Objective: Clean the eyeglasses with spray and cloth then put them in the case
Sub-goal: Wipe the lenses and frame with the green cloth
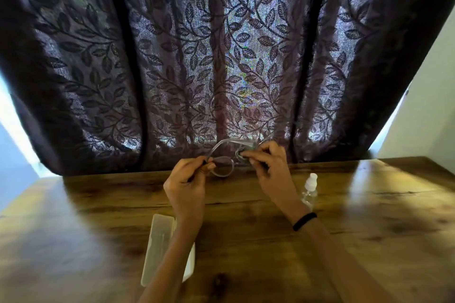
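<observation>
Clear-framed eyeglasses (222,164) are held up above the far part of the wooden table (270,241). My left hand (188,183) pinches the frame at its left end. My right hand (269,167) pinches a grey cloth (246,151) around the right lens. A small clear spray bottle (309,190) with a white cap stands on the table just right of my right wrist. The open pale case (160,243) lies under my left forearm, which hides part of it.
A dark curtain (221,56) with a leaf pattern hangs right behind the table's far edge. A white wall (428,110) rises at the right. My right wrist wears a black band (304,221).
</observation>
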